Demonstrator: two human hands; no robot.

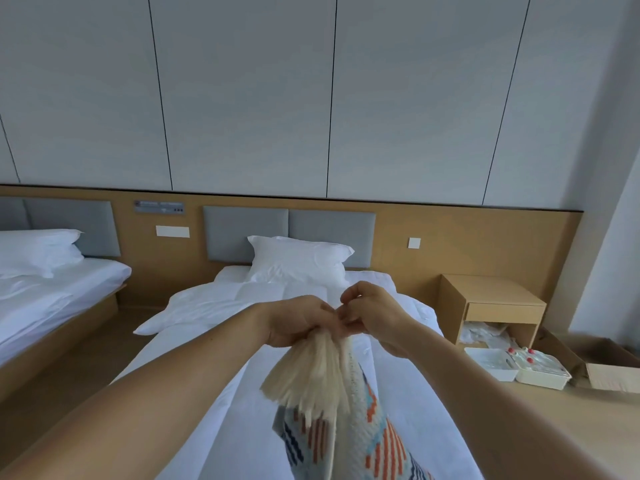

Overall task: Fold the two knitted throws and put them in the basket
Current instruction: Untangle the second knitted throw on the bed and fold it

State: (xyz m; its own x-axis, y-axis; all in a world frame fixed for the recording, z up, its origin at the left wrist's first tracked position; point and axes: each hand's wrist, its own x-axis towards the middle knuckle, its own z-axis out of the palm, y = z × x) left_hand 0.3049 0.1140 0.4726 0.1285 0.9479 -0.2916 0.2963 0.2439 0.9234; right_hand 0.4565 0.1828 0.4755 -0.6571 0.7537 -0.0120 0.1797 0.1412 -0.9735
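Hanging at lower centre, a cream knitted throw [349, 431] with orange and blue patterning and long fringe drops from both hands. At right on the floor, 2 white plastic trays [491, 367] hold clear packets and red-capped items. The left hand [298, 322] grips the throw's bunched top, fringe spilling below it; the right hand [375, 315] pinches the same bunch, fingertips touching the left. Beneath lies a white bed [242, 427]; a wooden bedside table [498, 299] stands at right.

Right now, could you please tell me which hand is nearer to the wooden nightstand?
Right. The right hand is just left of the nightstand; the left hand is farther left again, gripping the throw by its fringe.
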